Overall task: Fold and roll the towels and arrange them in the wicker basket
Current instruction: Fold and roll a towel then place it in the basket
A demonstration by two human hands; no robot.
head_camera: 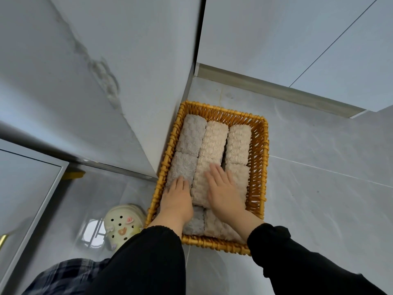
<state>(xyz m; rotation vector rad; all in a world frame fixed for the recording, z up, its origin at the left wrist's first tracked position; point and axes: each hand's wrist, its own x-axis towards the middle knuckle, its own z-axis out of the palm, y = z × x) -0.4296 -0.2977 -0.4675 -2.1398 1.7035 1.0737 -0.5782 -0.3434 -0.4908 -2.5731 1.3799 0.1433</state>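
— While the left hand [177,199] and right hand [224,190] are lying flat, what are they doing?
— They are pressing a grey towel [182,167] and a beige towel [202,182] down, fingers [214,170] straight, likely seating them snugly. Beyond, more rolls [214,135] are filling the basket [258,158] against the wall [127,81].

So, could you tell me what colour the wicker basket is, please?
The wicker basket is golden orange; head view.

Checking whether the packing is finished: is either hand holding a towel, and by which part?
Nothing is held. The left hand lies flat on a grey towel roll, the right hand flat on a beige roll.
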